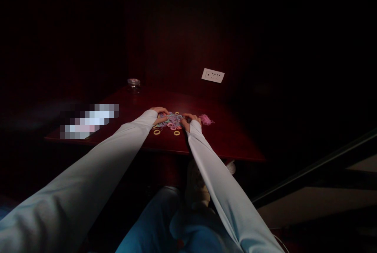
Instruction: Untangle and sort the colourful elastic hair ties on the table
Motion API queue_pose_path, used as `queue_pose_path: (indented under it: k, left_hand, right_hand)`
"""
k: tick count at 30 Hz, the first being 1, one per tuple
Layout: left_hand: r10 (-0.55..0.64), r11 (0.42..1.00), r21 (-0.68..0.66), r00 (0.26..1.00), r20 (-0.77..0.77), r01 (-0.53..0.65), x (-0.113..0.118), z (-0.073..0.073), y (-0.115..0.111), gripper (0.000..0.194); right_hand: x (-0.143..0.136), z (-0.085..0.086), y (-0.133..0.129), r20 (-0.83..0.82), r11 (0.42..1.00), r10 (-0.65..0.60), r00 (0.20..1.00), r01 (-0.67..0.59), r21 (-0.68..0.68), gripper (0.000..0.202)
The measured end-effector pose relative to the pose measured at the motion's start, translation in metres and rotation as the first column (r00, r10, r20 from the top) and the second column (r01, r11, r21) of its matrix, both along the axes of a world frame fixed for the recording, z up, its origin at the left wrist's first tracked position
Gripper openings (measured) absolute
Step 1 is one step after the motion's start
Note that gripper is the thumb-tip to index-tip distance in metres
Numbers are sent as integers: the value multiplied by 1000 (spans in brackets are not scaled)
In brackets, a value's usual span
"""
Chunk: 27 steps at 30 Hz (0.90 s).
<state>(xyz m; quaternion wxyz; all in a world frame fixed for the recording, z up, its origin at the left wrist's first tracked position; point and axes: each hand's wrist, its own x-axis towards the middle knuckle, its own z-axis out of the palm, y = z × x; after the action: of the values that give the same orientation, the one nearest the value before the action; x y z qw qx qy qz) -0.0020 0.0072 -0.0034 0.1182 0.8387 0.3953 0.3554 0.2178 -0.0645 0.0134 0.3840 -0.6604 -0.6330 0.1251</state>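
Note:
A loose pile of colourful hair ties (174, 120) in purple, pink, green and yellow lies on the dark red table (165, 143). My left hand (160, 114) rests at the pile's left side, its fingers curved and apart from the thumb. On the opposite side, my right hand (192, 119) touches the pile's edge, also with thumb and fingers apart. Neither hand visibly grips anything. Two yellow hair ties lie at the front of the pile. Beyond my right hand sits a tangled pink bunch of thin bands (207, 119).
A clear lidded jar (134, 85) stands at the table's back left. Pixelation hides a pale object (91, 122) on the left side. A white power socket (213, 75) is set in the dark red panel behind. The table's front edge runs above my knees.

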Motion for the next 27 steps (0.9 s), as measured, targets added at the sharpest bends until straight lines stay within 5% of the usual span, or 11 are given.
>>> queue_pose_path:
  k: [9, 18, 27]
  left_hand:
    - [16, 1000, 5, 998, 61, -16, -2, 6, -2, 35]
    - [166, 985, -75, 979, 115, -158, 2, 13, -12, 32]
    - [149, 987, -73, 977, 150, -140, 2, 15, -13, 29]
  right_hand:
    - [0, -6, 5, -39, 998, 34, 999, -32, 49, 25]
    - [-3, -1, 4, -30, 997, 55, 998, -54, 52, 26]
    - [-1, -5, 5, -10, 994, 97, 995, -96, 61, 27]
